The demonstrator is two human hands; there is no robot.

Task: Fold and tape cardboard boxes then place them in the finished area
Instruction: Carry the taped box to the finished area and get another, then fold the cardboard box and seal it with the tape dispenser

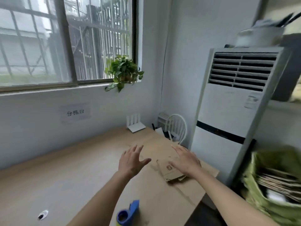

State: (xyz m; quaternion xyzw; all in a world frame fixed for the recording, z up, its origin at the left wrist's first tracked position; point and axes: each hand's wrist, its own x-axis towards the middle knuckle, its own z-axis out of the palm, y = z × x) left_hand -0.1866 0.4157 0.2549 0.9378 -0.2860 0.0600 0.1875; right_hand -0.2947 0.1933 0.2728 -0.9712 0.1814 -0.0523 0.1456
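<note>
A small stack of flattened cardboard boxes [170,170] lies on a large flat cardboard sheet [162,198] at the right end of the wooden table [65,168]. My right hand [185,160] hovers over the stack, fingers spread, holding nothing. My left hand [132,160] is open in the air just left of the stack, fingers apart. A blue tape dispenser [127,214] rests on the sheet near the bottom edge, between my forearms.
A green sack [273,190] full of flat cardboard stands at the right. A white floor air conditioner [228,111] fills the corner. A white router [136,124] and a white chair [177,128] sit at the table's far end. A cable grommet [43,214] lies near left.
</note>
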